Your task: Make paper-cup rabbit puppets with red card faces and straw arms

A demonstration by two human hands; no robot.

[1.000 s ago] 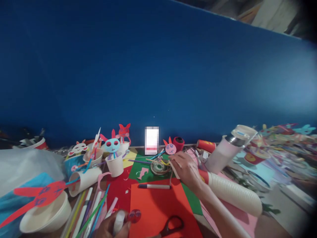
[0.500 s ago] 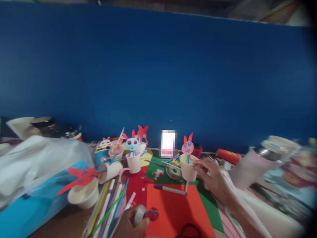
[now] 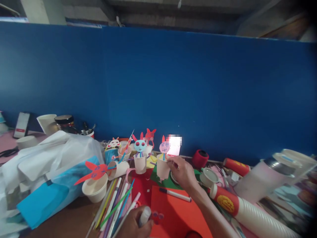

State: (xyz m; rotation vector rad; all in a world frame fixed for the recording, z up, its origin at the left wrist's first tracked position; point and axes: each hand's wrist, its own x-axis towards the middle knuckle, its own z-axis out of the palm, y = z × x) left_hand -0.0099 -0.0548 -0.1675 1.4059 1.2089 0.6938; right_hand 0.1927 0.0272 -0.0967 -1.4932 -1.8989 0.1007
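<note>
My right hand pinches the right rim of a white paper cup that carries a pink paper rabbit face with red ears. The cup is upright over the green sheet. Near the bottom edge my left hand is wrapped round a white tube that looks like a glue stick. Left of the right-hand cup stands another paper cup with a light-blue rabbit face. Below, a marker lies on the orange-red paper, beside small round cut-outs.
A red paper face hangs over a cup on the left, near scattered pens. A stack of paper cups lies at right beside a jug. A lit phone leans against the blue partition.
My right hand has moved the pink-faced cup left, closer to the blue-faced cup. My left hand still grips the white tube. The camera view has shifted as well.
</note>
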